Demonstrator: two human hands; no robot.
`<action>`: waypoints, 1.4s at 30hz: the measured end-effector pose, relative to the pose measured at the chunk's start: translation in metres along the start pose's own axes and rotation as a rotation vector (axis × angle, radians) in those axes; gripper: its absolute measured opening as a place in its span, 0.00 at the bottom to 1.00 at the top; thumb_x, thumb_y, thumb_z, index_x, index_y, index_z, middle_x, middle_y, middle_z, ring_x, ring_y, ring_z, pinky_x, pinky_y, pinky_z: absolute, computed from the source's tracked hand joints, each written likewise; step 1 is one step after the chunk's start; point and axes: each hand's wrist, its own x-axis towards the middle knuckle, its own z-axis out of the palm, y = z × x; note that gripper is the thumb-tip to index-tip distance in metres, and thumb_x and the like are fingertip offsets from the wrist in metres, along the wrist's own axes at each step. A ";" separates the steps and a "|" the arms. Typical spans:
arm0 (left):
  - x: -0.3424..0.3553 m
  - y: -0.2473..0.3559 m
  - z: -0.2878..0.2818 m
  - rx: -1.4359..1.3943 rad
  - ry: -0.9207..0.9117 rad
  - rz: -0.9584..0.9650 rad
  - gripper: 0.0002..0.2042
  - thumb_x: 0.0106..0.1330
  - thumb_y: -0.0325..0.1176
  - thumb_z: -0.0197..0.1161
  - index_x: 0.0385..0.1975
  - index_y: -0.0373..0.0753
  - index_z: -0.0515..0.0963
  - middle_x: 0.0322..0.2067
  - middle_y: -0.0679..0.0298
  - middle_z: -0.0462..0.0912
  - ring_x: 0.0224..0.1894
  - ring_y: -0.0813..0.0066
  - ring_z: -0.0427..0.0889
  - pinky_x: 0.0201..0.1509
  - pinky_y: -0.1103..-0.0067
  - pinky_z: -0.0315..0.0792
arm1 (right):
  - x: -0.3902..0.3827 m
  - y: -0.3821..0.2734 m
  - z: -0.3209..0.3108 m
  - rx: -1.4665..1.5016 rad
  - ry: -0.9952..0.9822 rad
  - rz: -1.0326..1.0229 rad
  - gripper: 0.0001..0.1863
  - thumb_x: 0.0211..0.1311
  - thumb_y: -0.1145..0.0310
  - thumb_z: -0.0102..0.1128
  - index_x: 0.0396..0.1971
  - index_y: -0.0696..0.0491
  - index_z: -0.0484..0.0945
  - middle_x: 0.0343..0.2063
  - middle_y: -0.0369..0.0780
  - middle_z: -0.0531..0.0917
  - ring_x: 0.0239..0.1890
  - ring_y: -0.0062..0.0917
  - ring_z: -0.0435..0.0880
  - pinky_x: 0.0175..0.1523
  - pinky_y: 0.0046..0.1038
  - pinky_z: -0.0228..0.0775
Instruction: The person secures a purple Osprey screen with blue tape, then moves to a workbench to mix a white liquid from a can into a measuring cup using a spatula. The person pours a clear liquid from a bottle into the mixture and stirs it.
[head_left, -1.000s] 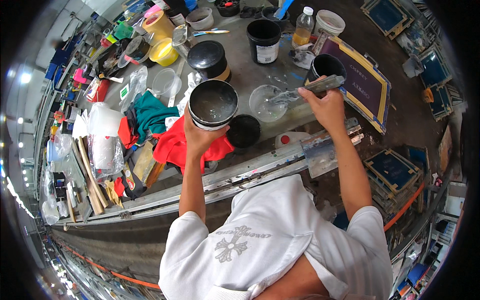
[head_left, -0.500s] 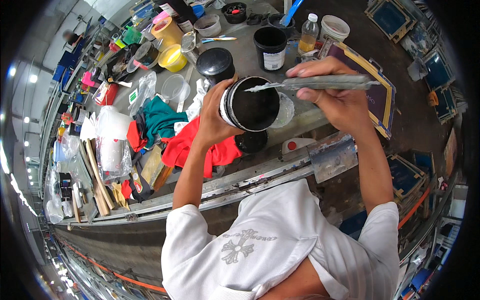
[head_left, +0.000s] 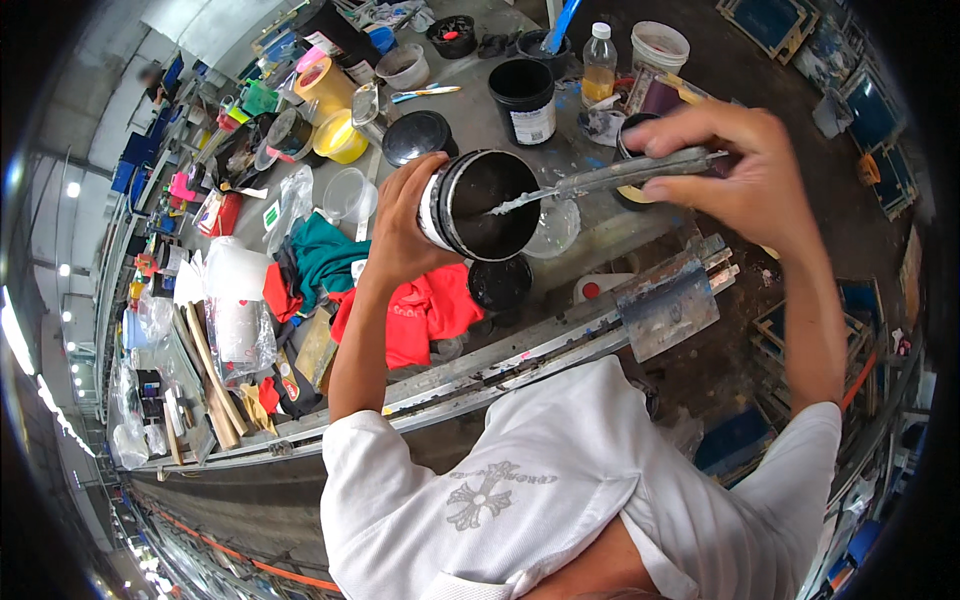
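My left hand [head_left: 403, 222] is wrapped round the side of a black plastic tub [head_left: 490, 212], whose open mouth tilts toward me. Its inside looks dark, and a pale label shows beside my fingers. My right hand [head_left: 745, 165] pinches the handle of a spatula [head_left: 625, 175] crusted with grey residue. The narrow blade, smeared with whitish paste, reaches over the tub's rim with its tip in the mouth. Whether the tip touches the inner wall I cannot tell. Below the tub are a round black container [head_left: 500, 284] and a clear plastic lid [head_left: 555, 228].
Around the tub stand a black lidded jar [head_left: 418, 138], an open black bucket [head_left: 522, 100], a bottle of amber liquid [head_left: 599, 68] and a yellow tub [head_left: 340, 138]. Red cloth [head_left: 425, 315] and green cloth [head_left: 330, 258] lie left. A metal rail [head_left: 520, 365] edges the table nearest me.
The tub and my left hand have shifted slightly left in the picture. My right hand has moved right and tilted the spatula more steeply, its tip staying at the tub's mouth.
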 end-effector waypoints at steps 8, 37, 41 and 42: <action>0.016 0.028 -0.015 0.152 -0.010 0.124 0.48 0.26 0.32 0.80 0.61 0.41 0.71 0.59 0.57 0.75 0.63 0.53 0.72 0.68 0.61 0.61 | -0.016 0.002 0.028 -1.079 -0.391 -0.214 0.14 0.50 0.68 0.65 0.39 0.52 0.80 0.30 0.39 0.83 0.33 0.27 0.84 0.36 0.30 0.73; 0.072 0.028 -0.021 0.494 0.287 0.463 0.33 0.38 0.32 0.77 0.53 0.48 0.79 0.59 0.63 0.77 0.65 0.58 0.73 0.70 0.59 0.59 | -0.057 0.060 0.060 0.515 -0.164 0.717 0.14 0.71 0.60 0.60 0.38 0.56 0.86 0.17 0.28 0.75 0.18 0.08 0.69 0.22 0.17 0.60; 0.078 0.018 -0.014 0.511 0.369 0.505 0.32 0.40 0.34 0.76 0.53 0.47 0.78 0.59 0.61 0.77 0.65 0.56 0.73 0.70 0.58 0.59 | -0.061 0.063 0.069 0.551 -0.110 0.676 0.16 0.71 0.61 0.60 0.47 0.57 0.84 0.18 0.29 0.75 0.18 0.08 0.68 0.22 0.15 0.60; 0.080 0.016 -0.012 0.511 0.413 0.525 0.31 0.44 0.34 0.75 0.54 0.48 0.78 0.59 0.61 0.77 0.65 0.56 0.73 0.70 0.58 0.59 | -0.063 0.064 0.069 0.536 -0.089 0.666 0.16 0.71 0.62 0.60 0.48 0.57 0.84 0.19 0.29 0.76 0.18 0.08 0.69 0.22 0.15 0.60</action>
